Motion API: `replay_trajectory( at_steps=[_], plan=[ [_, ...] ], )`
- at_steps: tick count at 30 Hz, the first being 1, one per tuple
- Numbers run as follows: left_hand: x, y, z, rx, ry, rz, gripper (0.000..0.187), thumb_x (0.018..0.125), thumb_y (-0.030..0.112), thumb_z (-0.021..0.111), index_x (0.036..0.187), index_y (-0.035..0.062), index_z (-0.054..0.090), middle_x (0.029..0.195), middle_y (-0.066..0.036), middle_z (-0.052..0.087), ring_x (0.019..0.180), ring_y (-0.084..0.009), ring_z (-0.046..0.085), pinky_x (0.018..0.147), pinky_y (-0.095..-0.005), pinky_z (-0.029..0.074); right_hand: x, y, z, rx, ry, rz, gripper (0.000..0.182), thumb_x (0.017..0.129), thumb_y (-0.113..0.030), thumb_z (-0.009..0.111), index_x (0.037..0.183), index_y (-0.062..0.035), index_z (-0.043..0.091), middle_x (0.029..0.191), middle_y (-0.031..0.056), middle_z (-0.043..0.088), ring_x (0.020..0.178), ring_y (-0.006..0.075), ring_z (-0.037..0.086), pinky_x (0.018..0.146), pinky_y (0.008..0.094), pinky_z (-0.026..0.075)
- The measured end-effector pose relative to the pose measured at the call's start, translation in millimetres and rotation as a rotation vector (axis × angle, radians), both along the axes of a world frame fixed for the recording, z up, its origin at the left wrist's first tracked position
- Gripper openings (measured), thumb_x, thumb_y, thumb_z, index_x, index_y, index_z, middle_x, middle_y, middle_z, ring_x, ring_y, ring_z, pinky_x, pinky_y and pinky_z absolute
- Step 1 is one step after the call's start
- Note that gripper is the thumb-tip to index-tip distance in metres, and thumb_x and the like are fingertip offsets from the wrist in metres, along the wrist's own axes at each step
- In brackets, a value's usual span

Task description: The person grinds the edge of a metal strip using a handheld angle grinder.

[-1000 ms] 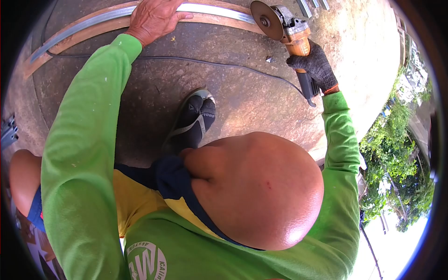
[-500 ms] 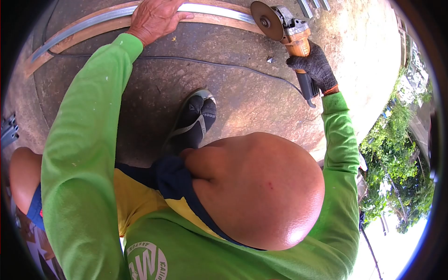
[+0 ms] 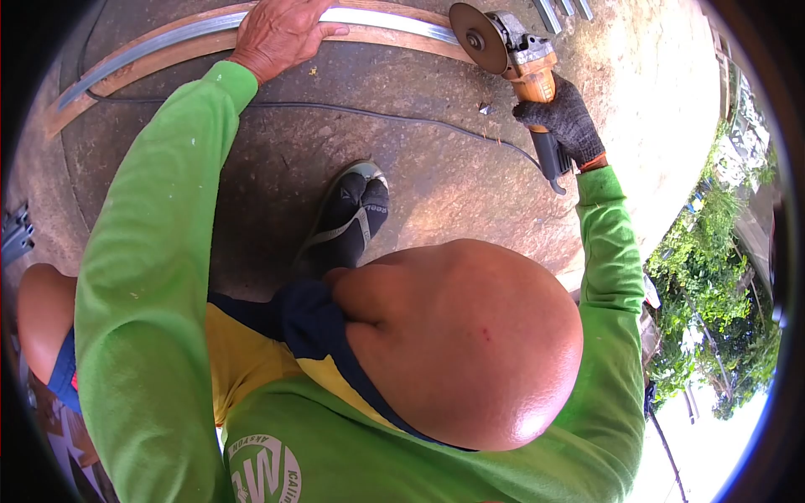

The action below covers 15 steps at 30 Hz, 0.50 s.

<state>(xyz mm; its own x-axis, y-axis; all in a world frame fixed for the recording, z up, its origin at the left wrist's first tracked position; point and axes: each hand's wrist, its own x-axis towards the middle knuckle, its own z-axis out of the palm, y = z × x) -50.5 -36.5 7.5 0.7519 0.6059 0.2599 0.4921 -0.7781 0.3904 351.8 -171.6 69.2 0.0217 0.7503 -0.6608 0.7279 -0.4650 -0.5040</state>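
My bare left hand (image 3: 281, 35) is wrapped over a silvery metal strip (image 3: 381, 18) that lies on a wooden board (image 3: 381, 37); both look curved in this view. My right hand (image 3: 563, 120), in a dark knitted glove, grips the orange body of an angle grinder (image 3: 533, 77). The grinder's brown disc (image 3: 479, 38) is at the right end of the metal strip; whether they touch I cannot tell. Small orange streaks, like sparks, show near the cord below the grinder.
A dark power cord (image 3: 360, 110) runs across the concrete floor (image 3: 444, 184). My foot in a sock and sandal (image 3: 352, 210) stands below it. Metal profiles (image 3: 547, 15) lie at the top, more metal pieces (image 3: 17, 233) at the left edge. Green foliage (image 3: 713, 293) is at the right.
Small orange streaks now show near the cord and on my left sleeve. The grinder and my right hand have shifted very slightly to the left; my left hand stays in place.
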Motion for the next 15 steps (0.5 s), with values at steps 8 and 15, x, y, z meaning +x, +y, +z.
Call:
replay_trajectory(
  at_steps=[8, 15],
  plan=[
    [0.2, -0.3, 0.1, 0.012, -0.001, 0.002, 0.024, 0.074, 0.013, 0.071, 0.09, 0.0035, 0.057, 0.089, -0.014, 0.052, 0.089, -0.0347, 0.054, 0.081, -0.0455, 0.044, 5.9, -2.2, -7.2, 0.014, -0.017, 0.018, 0.055, 0.07, -0.026, 0.091, 0.114, -0.0028, 0.067, 0.097, 0.009, 0.073, 0.085, 0.019, 0.07, 0.079, 0.0345, 0.058],
    [0.1, 0.2, -0.3, 0.022, -0.003, 0.002, 0.023, 0.072, 0.011, 0.069, 0.09, 0.0035, 0.057, 0.089, -0.015, 0.051, 0.089, -0.0349, 0.053, 0.08, -0.0459, 0.044, -0.7, -1.6, -3.3, 0.01, 0.014, -0.024, 0.055, 0.069, -0.022, 0.092, 0.115, -0.0025, 0.067, 0.097, 0.0081, 0.073, 0.086, 0.0179, 0.07, 0.08, 0.0335, 0.058]
  ],
)
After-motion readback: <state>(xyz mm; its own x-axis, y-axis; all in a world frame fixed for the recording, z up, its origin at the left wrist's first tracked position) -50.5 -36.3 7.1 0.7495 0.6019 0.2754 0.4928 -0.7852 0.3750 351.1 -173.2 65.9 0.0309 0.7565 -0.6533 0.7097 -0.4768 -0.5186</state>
